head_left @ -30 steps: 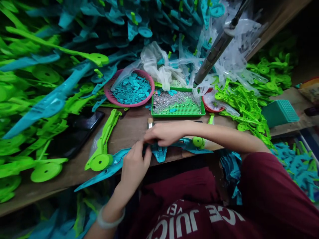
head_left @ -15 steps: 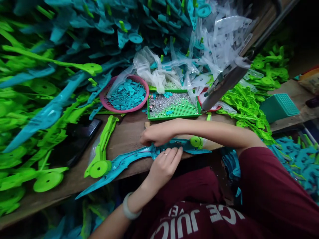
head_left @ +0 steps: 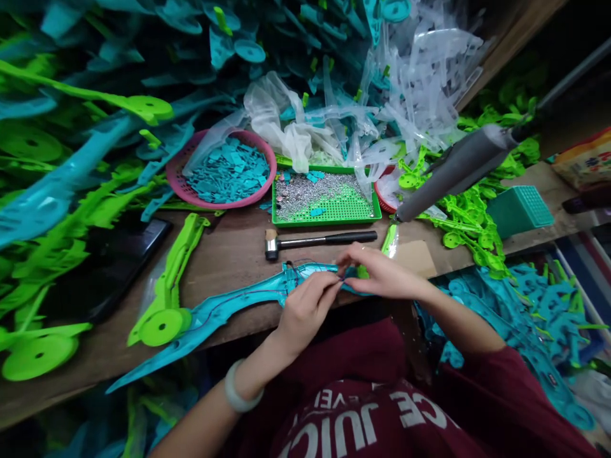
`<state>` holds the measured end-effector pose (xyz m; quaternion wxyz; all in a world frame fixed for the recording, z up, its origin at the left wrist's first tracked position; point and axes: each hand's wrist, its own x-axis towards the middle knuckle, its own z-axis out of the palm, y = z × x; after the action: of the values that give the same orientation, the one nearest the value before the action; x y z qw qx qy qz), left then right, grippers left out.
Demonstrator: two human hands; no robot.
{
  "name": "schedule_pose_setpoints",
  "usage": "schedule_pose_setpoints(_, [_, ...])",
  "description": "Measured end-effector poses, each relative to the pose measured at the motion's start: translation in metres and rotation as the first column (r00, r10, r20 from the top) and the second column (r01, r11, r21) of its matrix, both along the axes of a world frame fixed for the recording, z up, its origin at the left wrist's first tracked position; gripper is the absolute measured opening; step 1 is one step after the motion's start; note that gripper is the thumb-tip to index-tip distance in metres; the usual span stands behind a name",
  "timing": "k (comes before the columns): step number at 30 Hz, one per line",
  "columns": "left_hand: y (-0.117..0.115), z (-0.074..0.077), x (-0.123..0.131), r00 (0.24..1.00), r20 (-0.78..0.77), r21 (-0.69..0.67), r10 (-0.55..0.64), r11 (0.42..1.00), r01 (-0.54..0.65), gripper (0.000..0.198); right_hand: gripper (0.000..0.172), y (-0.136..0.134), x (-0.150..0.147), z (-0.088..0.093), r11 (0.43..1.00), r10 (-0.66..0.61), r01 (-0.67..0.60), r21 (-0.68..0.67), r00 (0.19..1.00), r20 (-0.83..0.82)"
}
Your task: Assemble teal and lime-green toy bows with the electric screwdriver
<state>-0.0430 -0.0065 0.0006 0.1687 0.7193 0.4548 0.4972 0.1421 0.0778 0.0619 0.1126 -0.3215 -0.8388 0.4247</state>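
Note:
A long teal plastic toy sword (head_left: 224, 312) lies along the near edge of the wooden bench (head_left: 238, 245). My left hand (head_left: 305, 308) presses on its handle end, fingers bent and pinched together at the tips. My right hand (head_left: 377, 270) meets it from the right, fingers also pinched on the same handle part, covering a green round piece. A small hammer (head_left: 315, 242) lies on the bench just beyond both hands. A thin dark string runs along the sword body.
A green tray of small metal screws (head_left: 327, 219) and a pink basket of teal bits (head_left: 222, 172) stand behind the hammer. A hanging grey power screwdriver (head_left: 458, 168) swings at right. A green sword half (head_left: 167, 292), a phone (head_left: 112, 261) and heaps of teal and green parts surround the bench.
My right hand has slid right along the sword to its handle end, uncovering the hammer. My left hand stayed on the handle. The hanging screwdriver swung further right. The view shifted.

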Motion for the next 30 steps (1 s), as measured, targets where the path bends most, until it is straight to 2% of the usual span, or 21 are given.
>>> schedule_pose_setpoints(3, [0.007, 0.005, -0.01, 0.982, -0.117, -0.018, -0.147, 0.989, 0.146, 0.009, 0.009, -0.025, 0.01, -0.024, 0.985, -0.156, 0.164, 0.047, 0.978, -0.137])
schedule_pose_setpoints(6, [0.017, 0.011, -0.027, 0.89, -0.353, -0.073, -0.289, 0.957, 0.282, 0.016, 0.011, -0.04, 0.012, -0.036, 0.937, -0.202, 0.252, 0.241, 0.956, -0.214])
schedule_pose_setpoints(9, [0.029, 0.018, -0.039, 0.817, -0.481, -0.108, -0.318, 0.946, 0.304, 0.024, 0.013, -0.05, 0.014, -0.04, 0.854, -0.23, 0.286, 0.435, 0.957, -0.177])
schedule_pose_setpoints(12, [0.045, 0.026, -0.038, 0.743, -0.551, -0.186, -0.381, 0.924, 0.335, 0.027, 0.016, -0.058, 0.014, -0.046, 0.757, -0.267, 0.281, 0.59, 0.957, -0.113])
schedule_pose_setpoints(16, [0.072, 0.036, -0.021, 0.553, -0.662, -0.362, -0.507, 0.861, 0.357, 0.025, 0.019, -0.067, 0.013, -0.055, 0.673, -0.34, 0.276, 0.686, 0.939, -0.045])
schedule_pose_setpoints(20, [0.093, 0.04, -0.007, 0.392, -0.677, -0.509, -0.623, 0.781, 0.361, 0.022, 0.02, -0.073, 0.008, -0.056, 0.651, -0.392, 0.222, 0.726, 0.917, 0.071])
schedule_pose_setpoints(25, [0.106, 0.046, 0.003, 0.317, -0.643, -0.589, -0.697, 0.715, 0.377, 0.019, 0.02, -0.076, 0.0, -0.05, 0.652, -0.449, 0.173, 0.738, 0.873, 0.192])
schedule_pose_setpoints(30, [0.117, 0.055, 0.014, 0.182, -0.658, -0.655, -0.731, 0.674, 0.341, 0.019, 0.017, -0.069, -0.006, -0.047, 0.644, -0.474, 0.119, 0.756, 0.838, 0.271])
